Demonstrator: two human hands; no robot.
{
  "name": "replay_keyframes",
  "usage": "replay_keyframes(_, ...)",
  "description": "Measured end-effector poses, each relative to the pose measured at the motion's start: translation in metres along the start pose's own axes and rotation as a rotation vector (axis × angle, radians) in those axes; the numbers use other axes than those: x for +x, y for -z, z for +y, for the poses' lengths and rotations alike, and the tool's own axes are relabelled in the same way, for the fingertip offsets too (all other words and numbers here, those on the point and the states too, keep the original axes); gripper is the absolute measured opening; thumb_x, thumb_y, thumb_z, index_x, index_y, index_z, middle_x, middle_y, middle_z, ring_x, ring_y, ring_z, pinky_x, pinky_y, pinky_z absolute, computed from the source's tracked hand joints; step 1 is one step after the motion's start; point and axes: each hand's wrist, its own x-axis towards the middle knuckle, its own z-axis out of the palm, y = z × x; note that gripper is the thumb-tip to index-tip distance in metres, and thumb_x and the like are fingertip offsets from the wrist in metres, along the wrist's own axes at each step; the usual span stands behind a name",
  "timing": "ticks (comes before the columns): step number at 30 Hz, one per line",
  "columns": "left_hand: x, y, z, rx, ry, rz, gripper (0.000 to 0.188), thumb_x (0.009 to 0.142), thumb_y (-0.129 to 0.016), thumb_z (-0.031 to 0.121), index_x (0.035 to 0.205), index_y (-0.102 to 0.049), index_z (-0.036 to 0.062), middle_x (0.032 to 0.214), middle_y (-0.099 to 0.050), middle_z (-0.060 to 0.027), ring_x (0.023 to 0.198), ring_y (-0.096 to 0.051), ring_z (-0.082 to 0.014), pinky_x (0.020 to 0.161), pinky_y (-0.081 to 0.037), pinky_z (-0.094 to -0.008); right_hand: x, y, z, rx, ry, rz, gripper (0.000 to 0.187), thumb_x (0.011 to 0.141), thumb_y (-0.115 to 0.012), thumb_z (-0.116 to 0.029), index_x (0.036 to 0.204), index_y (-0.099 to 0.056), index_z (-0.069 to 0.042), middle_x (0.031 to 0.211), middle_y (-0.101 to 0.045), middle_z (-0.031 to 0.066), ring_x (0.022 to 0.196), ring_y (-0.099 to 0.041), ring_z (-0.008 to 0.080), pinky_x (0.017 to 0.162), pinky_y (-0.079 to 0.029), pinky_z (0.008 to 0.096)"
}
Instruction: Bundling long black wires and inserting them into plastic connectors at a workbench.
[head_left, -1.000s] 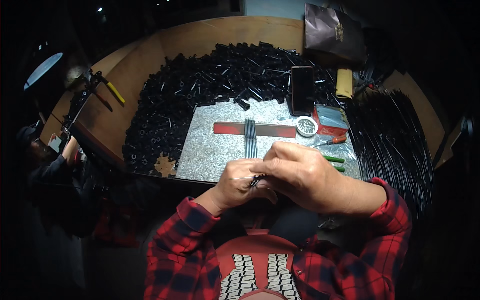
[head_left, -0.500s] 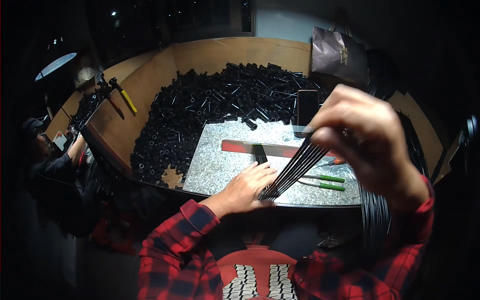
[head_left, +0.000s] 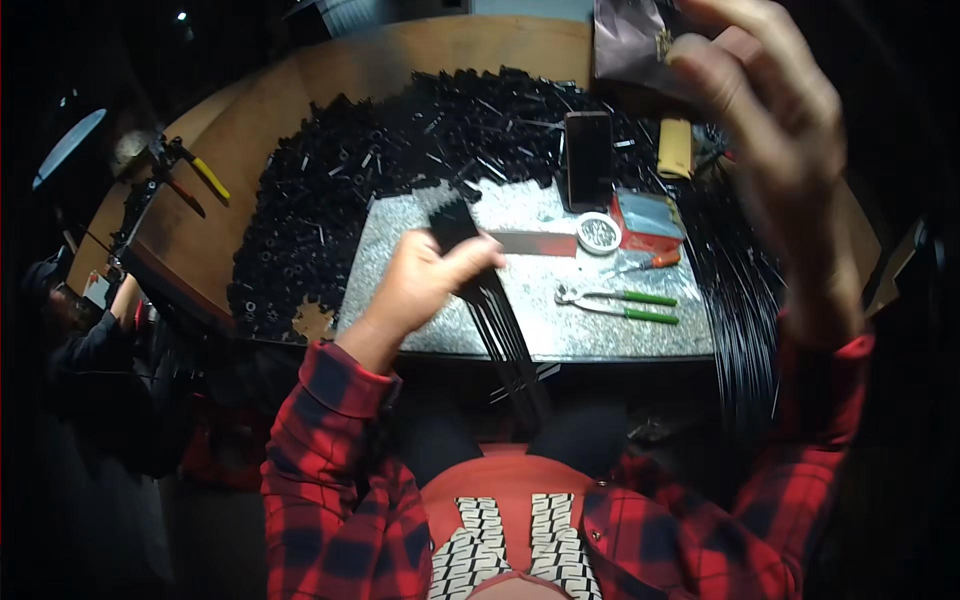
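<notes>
So the biggest thing in front of me is the heap of black parts (head_left: 300, 215); then the slab (head_left: 640, 345) on my side of it; a pile of rods (head_left: 738, 320) spills down at the right.

My bundle (head_left: 505, 330) of thin black rods slants across the slab, far end up by the heap, near ends hanging over the edge toward my lap. Right hand (head_left: 785, 110) is up high in front of the bag, blurry; can't tell if it's pinching anything. Left hand (head_left: 410, 280) is clamped on the bundle, thumb across the top; I'd keep that thumb firm, since the near ends fan out and could slip out of line; squaring them up against something flat ought to help.

Bar (head_left: 545, 243) lies just right of the bundle; pliers (head_left: 640, 297) sit well clear, which I'd keep that way; little dish (head_left: 600, 251) too, easy to knock.
</notes>
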Motion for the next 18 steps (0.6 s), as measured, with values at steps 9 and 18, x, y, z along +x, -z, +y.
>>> replay_keyframes(9,-0.042,0.004,-0.087,-0.545,0.158,0.664,0.02,0.094,-0.058,0.024,0.097,-0.061,0.005,0.097,-0.067,-0.0119,0.076,-0.064,-0.0156,0.059,-0.053,-0.0307,-0.22,-0.161,-0.047,1.319,-1.205,-0.47,0.046,0.099,-0.047,-0.02,0.137,-0.029,-0.001,0.094,-0.057,0.01,0.068,-0.062,0.0149,0.057,-0.053,0.0258)
replay_keyframes(18,-0.071,-0.052,-0.088,-0.721,0.13,0.545,0.037,0.099,-0.047,0.033,0.108,-0.058,-0.0012,0.105,-0.063,-0.0136,0.086,-0.066,-0.0211,0.07,-0.057,-0.0326,-0.205,-0.185,-0.004,1.201,-1.352,0.291,0.051,0.1,-0.038,-0.045,0.111,-0.054,0.003,0.062,-0.056,0.0078,0.046,-0.051,0.0133,0.042,-0.042,0.0234)
